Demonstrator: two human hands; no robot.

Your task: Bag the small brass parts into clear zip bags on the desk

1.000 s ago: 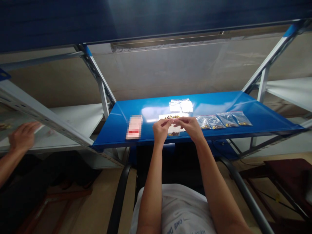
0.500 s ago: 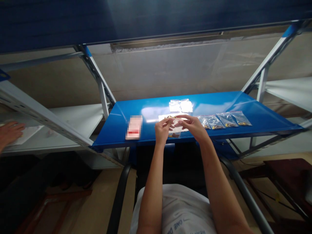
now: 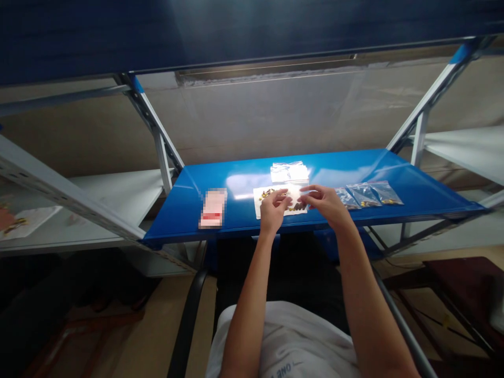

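Note:
My left hand (image 3: 274, 209) and my right hand (image 3: 326, 203) are close together over a white sheet (image 3: 258, 202) near the table's front edge. Between their bent fingertips is a clear plastic bag (image 3: 298, 207) with dark brown and yellow pieces in its lower part. Its upper edge is hard to make out against the bright sheet. Small yellow and brown pieces (image 3: 269, 192) lie loose at the sheet's back left. Right of my right hand, filled clear bags (image 3: 363, 196) lie in an overlapping row, partly covered by that hand.
Behind the sheet rests a stack of flat clear bags (image 3: 289, 171). A pink and white item (image 3: 213, 208), blurred out, lies left on the blue table (image 3: 240, 223). Metal shelf posts (image 3: 159, 131) frame both sides. On the left shelf another sheet (image 3: 37, 220) holds pieces.
My hands have moved apart and slightly right, taking the bag with them and uncovering more of the sheet. At the far left, another person's hand has left the view.

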